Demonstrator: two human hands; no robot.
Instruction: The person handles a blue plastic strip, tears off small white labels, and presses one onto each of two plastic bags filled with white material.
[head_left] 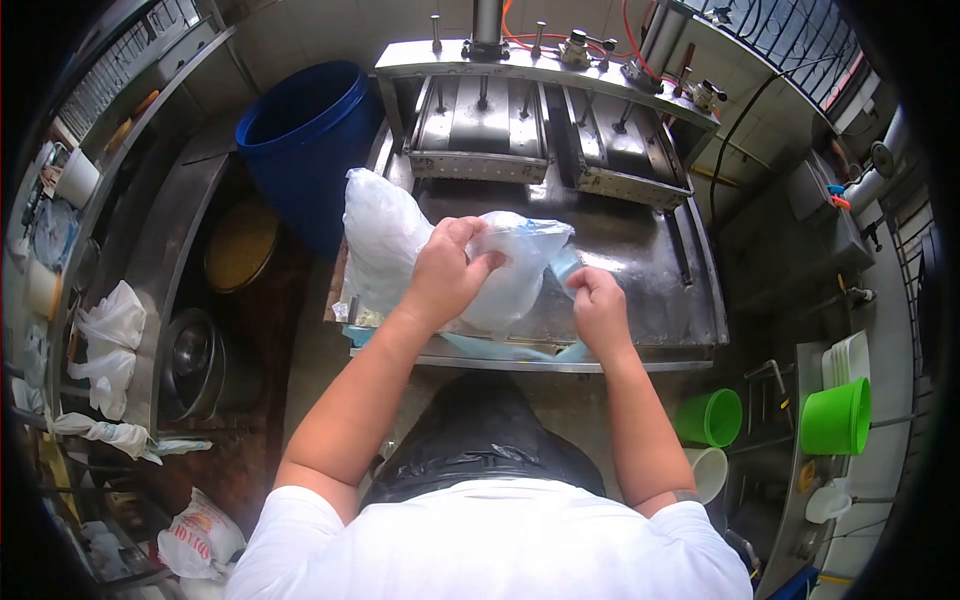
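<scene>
My left hand [450,265] pinches the upper part of a translucent plastic bag [515,285], which bulges with pale contents I cannot make out. A light blue strip [564,268] runs from the bag's right side into my right hand [598,302], whose fingers are closed on it. More of this light blue material [500,346] lies along the front edge of the steel table [650,300]. Left of my left hand stands another full, whitish plastic bag [375,235], partly behind my wrist.
A metal press frame [560,70] with two perforated trays spans the table's back. A blue barrel [300,130] stands at the back left. Shelves with white bags [112,345] line the left side. Green buckets [836,415] and a sink area are on the right.
</scene>
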